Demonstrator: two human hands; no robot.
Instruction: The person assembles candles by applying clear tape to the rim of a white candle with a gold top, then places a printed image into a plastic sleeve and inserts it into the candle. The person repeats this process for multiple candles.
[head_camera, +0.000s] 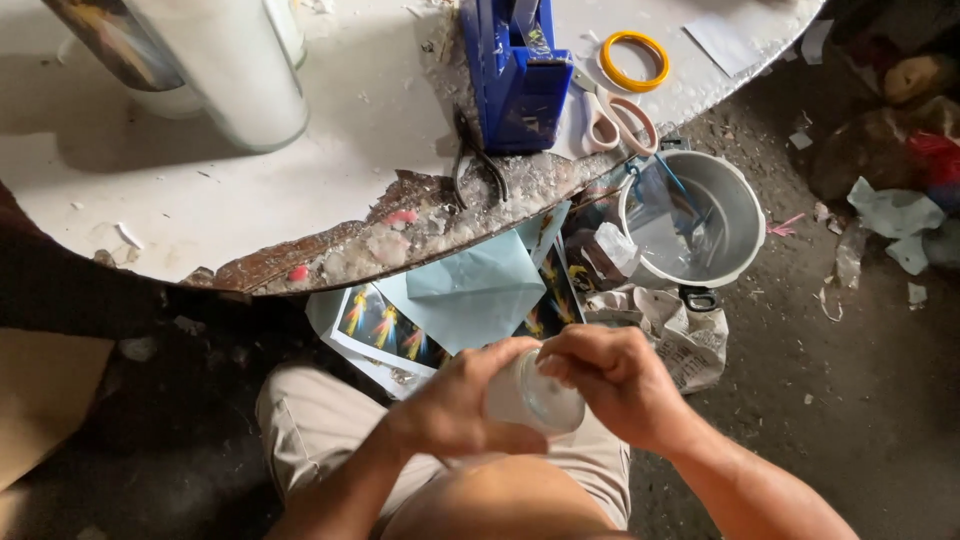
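Wrapping the jar (533, 398), the left hand (455, 405) holds a closed grip; the right hand (615, 380) pinches its rim. A cluttered counter (220, 190) lies far, above a littered floor (860, 400).

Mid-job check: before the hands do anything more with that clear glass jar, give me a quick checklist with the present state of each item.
1. Left hand wrapped around the glass jar: ok.
2. Right hand at the jar's open end: ok.
3. Jar held over the lap, apart from the table edge: ok.
4. Jar clean or empty inside: cannot tell.
5. Table rim free of debris: not ok, crusted with wax-like bits.
6. Metal pot on the floor upright: ok.
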